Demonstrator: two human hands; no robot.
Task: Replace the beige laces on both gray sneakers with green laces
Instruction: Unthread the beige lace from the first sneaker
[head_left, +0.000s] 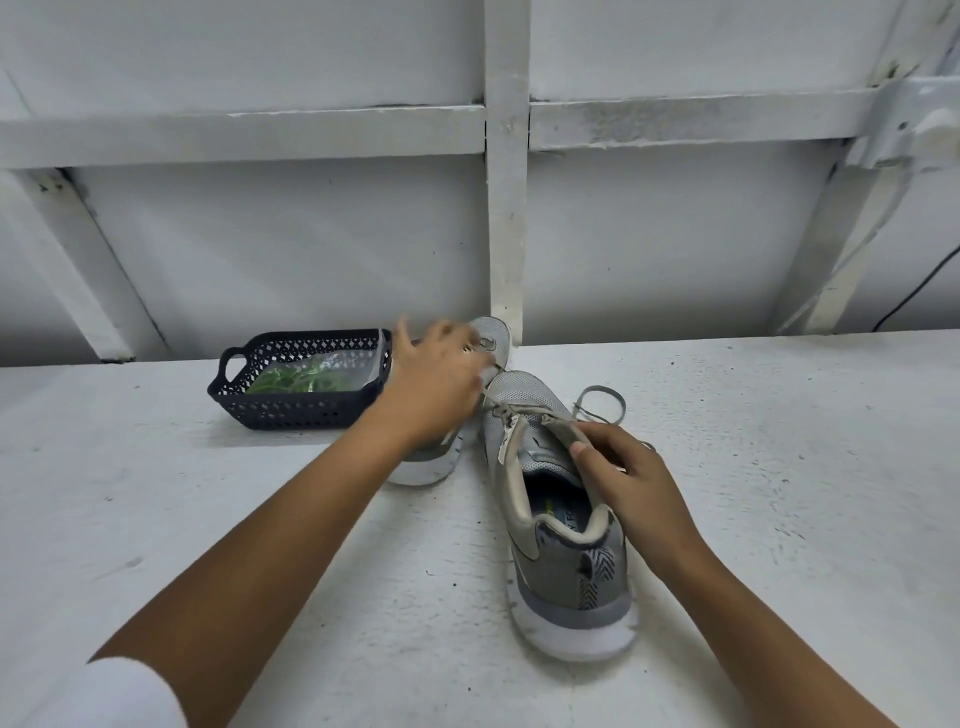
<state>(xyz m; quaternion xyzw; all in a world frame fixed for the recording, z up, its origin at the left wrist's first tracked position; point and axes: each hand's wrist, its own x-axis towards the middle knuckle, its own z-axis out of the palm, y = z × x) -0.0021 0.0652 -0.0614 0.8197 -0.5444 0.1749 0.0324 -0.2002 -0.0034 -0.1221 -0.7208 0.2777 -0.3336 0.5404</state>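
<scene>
The right hand (628, 478) has its grip round the collar of the near gray sneaker (566, 566), which stands on the counter (779, 467). Beyond its toe the blurred left hand (436, 379) hovers over the far sneaker (491, 338); whether its grip holds anything cannot be told. A beige lace (602, 400) loops right of that toe. The green laces (291, 382) lie in the basket (301, 410) further left.
</scene>
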